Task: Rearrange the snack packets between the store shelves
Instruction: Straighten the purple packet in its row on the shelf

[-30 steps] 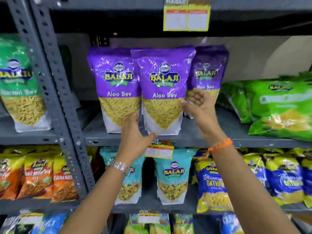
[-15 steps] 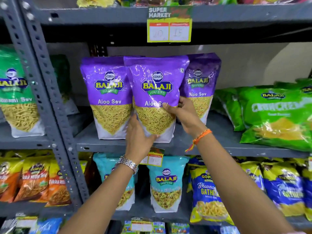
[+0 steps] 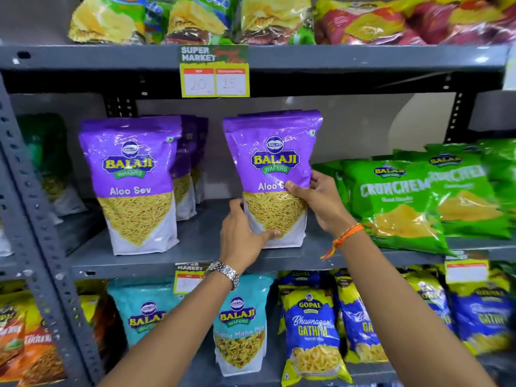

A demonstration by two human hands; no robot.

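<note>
— Purple glossy plastic, that upright Aloo Sev pouch (image 3: 275, 174): who has it?

— Both hands. The left hand (image 3: 242, 236), with a steel link watch (image 3: 224, 272) at the wrist, cups the lower left corner, thumb across the white base. The right hand (image 3: 318, 198), an orange thread band (image 3: 346, 237) round its wrist, clasps the right edge, thumb pressed on the front over the printed name. Fingers curled closed on the pouch on both sides.

— Where does it stand?

— On the grey metal middle shelf (image 3: 201, 241), base down near the front lip. At least one more purple pouch stands right behind it.

— What is inside?

— Thin yellow strands, seen through a clear pointed window.

— And beside it?

— Bare shelf to the left, then a second purple Aloo Sev pouch (image 3: 134, 182), upright, with darker purple pouches (image 3: 192, 163) lined up behind. To the right, puffy green Crunchem bags (image 3: 402, 202) lean close to the right hand.

— Below and above?

— Below, teal Balaji pouches (image 3: 240, 325) and blue-and-yellow Gathiya bags (image 3: 312, 333). Above, a yellow price tag (image 3: 215, 82) hangs from the shelf edge under crinkled yellow and red bags (image 3: 279, 18). A grey perforated upright (image 3: 42, 233) bounds the bay on the left.
</note>
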